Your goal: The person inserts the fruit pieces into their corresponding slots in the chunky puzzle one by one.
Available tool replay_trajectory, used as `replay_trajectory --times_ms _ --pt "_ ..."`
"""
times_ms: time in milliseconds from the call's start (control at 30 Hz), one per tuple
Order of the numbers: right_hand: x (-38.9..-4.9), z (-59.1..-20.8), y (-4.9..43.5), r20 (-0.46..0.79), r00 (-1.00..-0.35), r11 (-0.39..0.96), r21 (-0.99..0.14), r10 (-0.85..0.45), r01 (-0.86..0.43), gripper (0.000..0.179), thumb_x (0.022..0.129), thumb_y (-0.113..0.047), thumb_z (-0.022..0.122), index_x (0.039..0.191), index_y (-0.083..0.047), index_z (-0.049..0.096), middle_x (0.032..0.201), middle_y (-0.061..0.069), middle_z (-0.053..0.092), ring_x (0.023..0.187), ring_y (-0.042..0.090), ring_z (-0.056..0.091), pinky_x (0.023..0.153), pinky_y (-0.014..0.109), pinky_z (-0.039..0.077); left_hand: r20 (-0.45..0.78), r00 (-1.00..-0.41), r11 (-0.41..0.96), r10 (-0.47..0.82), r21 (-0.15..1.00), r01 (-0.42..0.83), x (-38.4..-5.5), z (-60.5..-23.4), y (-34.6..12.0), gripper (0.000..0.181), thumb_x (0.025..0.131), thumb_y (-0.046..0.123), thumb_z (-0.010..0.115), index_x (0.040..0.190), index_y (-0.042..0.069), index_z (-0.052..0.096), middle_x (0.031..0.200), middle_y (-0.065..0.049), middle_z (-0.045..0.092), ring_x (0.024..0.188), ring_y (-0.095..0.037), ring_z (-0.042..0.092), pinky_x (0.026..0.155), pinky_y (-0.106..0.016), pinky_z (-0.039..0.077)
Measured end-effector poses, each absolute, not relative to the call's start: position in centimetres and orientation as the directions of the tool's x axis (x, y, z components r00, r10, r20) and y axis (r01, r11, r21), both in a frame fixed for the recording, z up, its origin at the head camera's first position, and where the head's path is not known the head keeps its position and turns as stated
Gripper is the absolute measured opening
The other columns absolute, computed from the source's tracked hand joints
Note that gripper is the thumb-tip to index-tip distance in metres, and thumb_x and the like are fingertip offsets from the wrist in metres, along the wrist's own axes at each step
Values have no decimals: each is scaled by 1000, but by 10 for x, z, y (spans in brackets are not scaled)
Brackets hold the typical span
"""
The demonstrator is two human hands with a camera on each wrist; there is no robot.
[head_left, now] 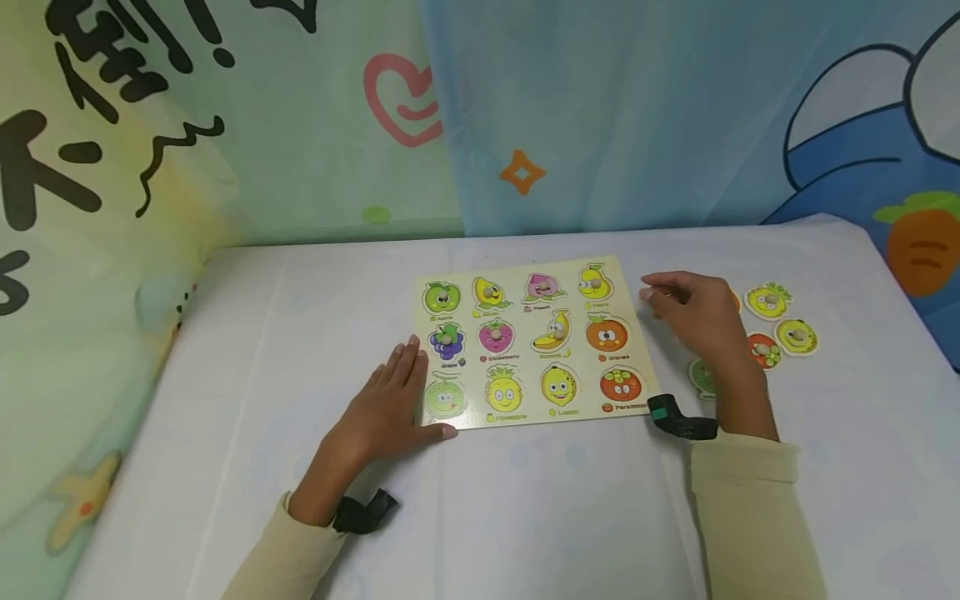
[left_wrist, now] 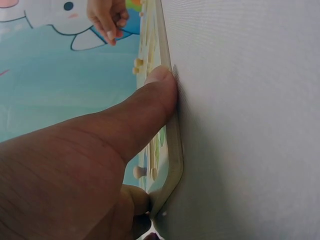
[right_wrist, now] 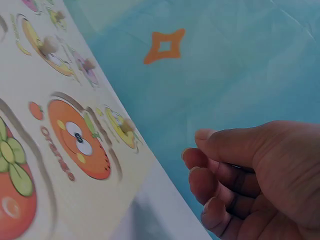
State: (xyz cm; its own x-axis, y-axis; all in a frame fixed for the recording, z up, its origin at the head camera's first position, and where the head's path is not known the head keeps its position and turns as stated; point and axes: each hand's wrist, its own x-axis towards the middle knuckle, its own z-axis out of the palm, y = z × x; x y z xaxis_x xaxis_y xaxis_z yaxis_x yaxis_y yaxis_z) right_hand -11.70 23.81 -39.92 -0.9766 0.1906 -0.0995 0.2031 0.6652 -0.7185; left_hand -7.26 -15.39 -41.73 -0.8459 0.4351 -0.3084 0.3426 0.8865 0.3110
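Observation:
A wooden fruit puzzle board [head_left: 525, 421] lies on the white table. My left hand [head_left: 386, 408] rests at its near left corner, straight fingers along the left side and thumb [left_wrist: 160, 82] against the near edge. Knobbed pieces sit in its upper part, such as the banana piece [head_left: 553, 331] and the pear piece [head_left: 595, 282]. The orange recess [right_wrist: 80, 140] shows its printed picture and no knob. Right of the board, my right hand [head_left: 697, 321] hovers with fingers loosely bent and nothing between them.
Loose pieces lie beyond the right hand: a pineapple [head_left: 768, 300], a lemon [head_left: 797, 337], a persimmon [head_left: 763, 351], a green piece [head_left: 702, 379] partly behind the wrist, and an orange one mostly hidden. A printed curtain [head_left: 615, 108] hangs behind the table.

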Motion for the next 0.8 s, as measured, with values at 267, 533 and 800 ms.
replay_trajectory --times_ms 267,533,800 --pt "-115 -395 245 -89 -973 686 -696 212 214 42 99 -37 53 130 -10 62 106 14 65 88 23 55 67 32 45 -301 -850 885 432 323 336 -71 -416 -153 115 77 61 73 155 2 12 162 -12 -1 147 -29 -2 116 -48 13" --pt "-105 -397 278 -90 -931 656 -686 353 315 46 99 -39 53 135 -12 60 114 9 61 86 20 55 57 25 46 -303 -843 881 444 318 350 -72 -416 -151 114 78 61 72 155 2 12 162 -12 -1 147 -30 -1 116 -48 12" --pt "-104 -403 298 -116 -872 580 -704 475 410 46 98 -33 56 138 -12 57 125 10 52 85 18 47 57 23 44 -307 -849 886 431 321 334 -72 -416 -152 115 77 60 73 155 2 12 162 -13 0 147 -30 -1 116 -49 13"
